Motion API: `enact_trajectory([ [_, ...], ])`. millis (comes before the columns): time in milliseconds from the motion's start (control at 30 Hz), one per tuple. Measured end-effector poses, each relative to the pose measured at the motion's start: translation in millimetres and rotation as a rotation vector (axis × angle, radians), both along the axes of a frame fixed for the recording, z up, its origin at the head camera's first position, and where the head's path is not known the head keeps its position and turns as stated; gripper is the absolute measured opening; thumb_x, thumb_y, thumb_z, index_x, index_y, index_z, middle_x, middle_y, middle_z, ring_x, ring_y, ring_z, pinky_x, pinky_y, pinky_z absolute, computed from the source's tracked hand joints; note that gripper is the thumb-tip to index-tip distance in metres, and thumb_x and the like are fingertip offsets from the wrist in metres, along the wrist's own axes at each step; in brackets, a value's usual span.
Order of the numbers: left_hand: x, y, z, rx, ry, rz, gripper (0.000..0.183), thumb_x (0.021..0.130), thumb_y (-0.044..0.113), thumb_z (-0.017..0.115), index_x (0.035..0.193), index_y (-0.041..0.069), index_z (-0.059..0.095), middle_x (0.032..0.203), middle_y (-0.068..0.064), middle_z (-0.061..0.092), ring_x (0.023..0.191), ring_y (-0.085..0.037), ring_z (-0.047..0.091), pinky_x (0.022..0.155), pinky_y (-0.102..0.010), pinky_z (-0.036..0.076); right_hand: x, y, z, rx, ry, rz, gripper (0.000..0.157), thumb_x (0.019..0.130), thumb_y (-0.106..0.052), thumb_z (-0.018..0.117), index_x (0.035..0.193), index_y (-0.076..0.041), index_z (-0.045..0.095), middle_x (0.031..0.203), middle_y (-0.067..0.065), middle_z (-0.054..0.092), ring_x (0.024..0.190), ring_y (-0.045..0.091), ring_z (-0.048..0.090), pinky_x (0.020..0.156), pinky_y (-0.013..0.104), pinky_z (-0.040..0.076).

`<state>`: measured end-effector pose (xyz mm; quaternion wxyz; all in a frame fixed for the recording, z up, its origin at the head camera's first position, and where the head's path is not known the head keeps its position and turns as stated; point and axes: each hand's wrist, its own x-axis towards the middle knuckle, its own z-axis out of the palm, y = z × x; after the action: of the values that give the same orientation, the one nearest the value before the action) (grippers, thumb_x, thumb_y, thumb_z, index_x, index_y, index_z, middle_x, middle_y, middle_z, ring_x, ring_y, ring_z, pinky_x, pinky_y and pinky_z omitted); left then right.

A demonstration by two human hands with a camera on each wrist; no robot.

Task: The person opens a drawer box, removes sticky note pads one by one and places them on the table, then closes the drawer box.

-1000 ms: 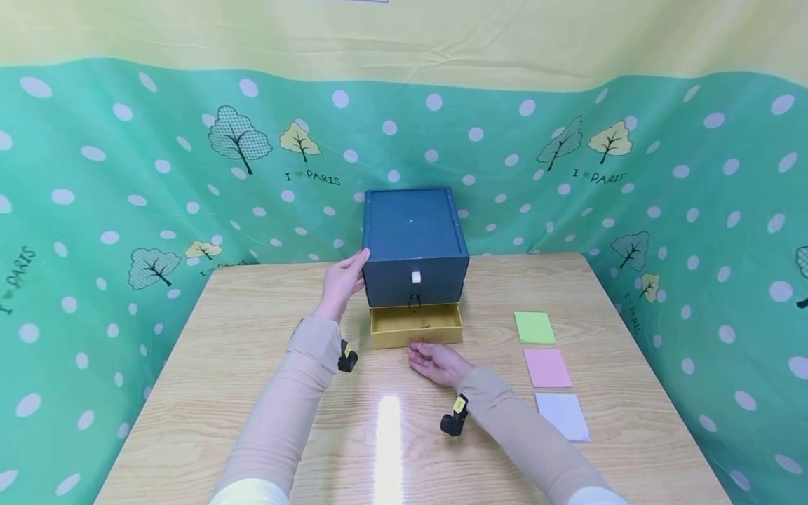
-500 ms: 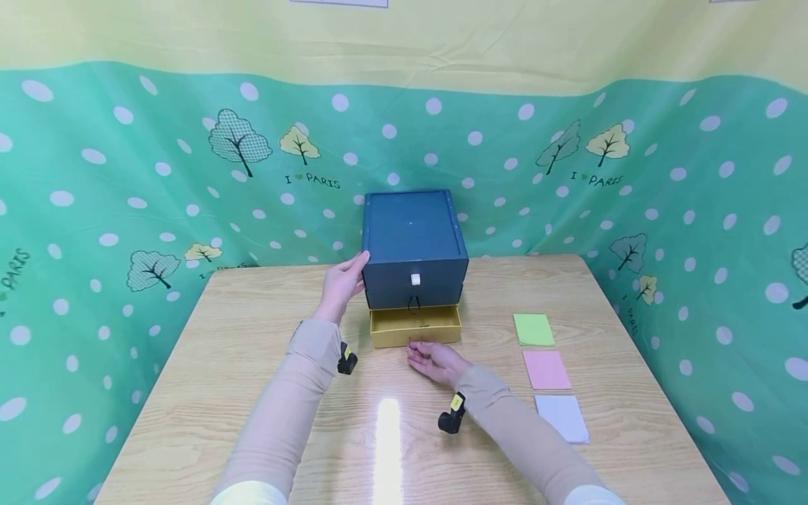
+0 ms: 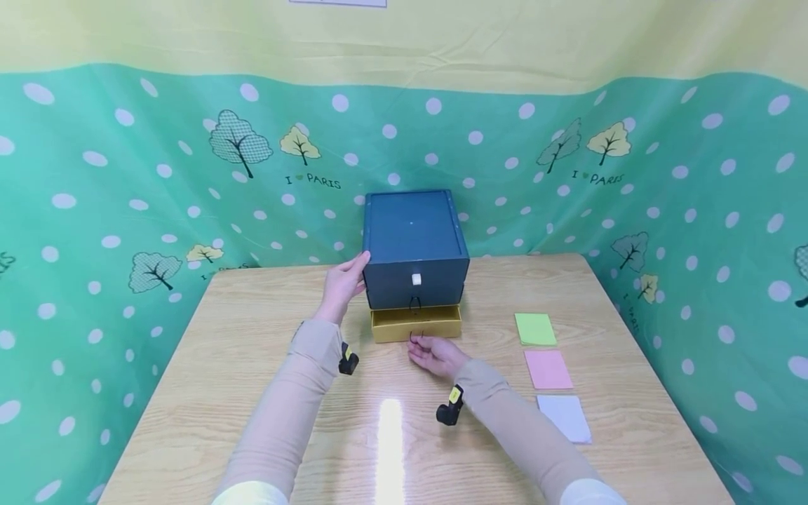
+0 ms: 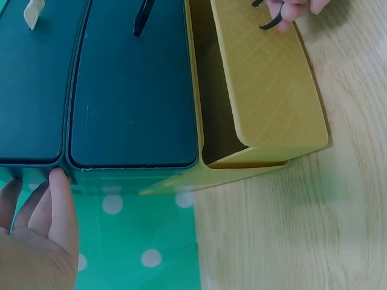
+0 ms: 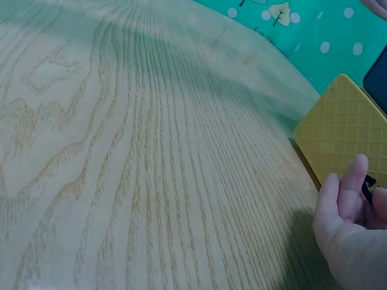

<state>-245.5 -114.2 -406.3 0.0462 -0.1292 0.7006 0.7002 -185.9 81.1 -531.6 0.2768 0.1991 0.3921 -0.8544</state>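
Note:
A dark blue drawer cabinet [image 3: 413, 228] stands against the curtain, its upper drawers closed. Below them, a yellow drawer [image 3: 416, 330] sits partly pulled out, a narrow gap showing behind its front. My left hand [image 3: 341, 284] rests against the cabinet's left side near the top front corner, fingers fairly straight in the left wrist view. In front of the yellow drawer, my right hand [image 3: 438, 355] pinches its black loop handle [image 5: 368, 188] between thumb and fingers. The fingers partly hide the handle.
Green [image 3: 535, 329], pink [image 3: 548, 369] and white [image 3: 564, 419] square paper pads lie in a column on the table's right side. A white knob [image 3: 416, 279] and a black loop [image 3: 414, 303] stick out from the upper drawers. The polka-dot curtain [image 3: 505, 140] encloses the wooden table [image 3: 252, 337].
The yellow drawer has slid a little further into the cabinet, and my right hand has moved forward with it. My left hand stays at the cabinet's side.

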Motion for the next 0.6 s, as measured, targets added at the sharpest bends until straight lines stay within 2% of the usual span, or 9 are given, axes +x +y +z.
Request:
enact_trajectory([
  [200, -1.5, 0, -0.2, -0.010, -0.006, 0.006, 0.060, 0.087, 0.047, 0.064, 0.135, 0.011, 0.053, 0.143, 0.003, 0.048, 0.129, -0.027, 0.048, 0.103, -0.039, 0.045, -3.8, -1, 1.8, -0.029, -0.015, -0.020, 0.021, 0.100, 0.000, 0.036, 0.115, 0.009, 0.047, 0.127, 0.023, 0.042, 0.125, 0.028, 0.041, 0.117, 0.041, 0.026],
  [400, -1.1, -1, -0.3, -0.006, -0.012, -0.001, 0.062, 0.087, 0.048, 0.064, 0.136, 0.012, 0.052, 0.145, 0.003, 0.046, 0.131, -0.026, 0.046, 0.104, -0.039, 0.044, -6.8, -3, 4.8, -0.026, -0.014, -0.030, 0.018, 0.100, 0.000, 0.036, 0.111, 0.007, 0.048, 0.122, 0.021, 0.045, 0.119, 0.025, 0.045, 0.116, 0.041, 0.027],
  [600, -0.2, -1, 0.6, -0.003, -0.015, -0.002, 0.062, 0.087, 0.048, 0.064, 0.136, 0.012, 0.051, 0.145, 0.003, 0.046, 0.131, -0.026, 0.046, 0.105, -0.039, 0.044, -12.0, -4, 5.5, -0.024, -0.032, -0.051, 0.018, 0.100, -0.001, 0.037, 0.111, 0.007, 0.049, 0.127, 0.022, 0.044, 0.119, 0.025, 0.046, 0.116, 0.040, 0.028],
])
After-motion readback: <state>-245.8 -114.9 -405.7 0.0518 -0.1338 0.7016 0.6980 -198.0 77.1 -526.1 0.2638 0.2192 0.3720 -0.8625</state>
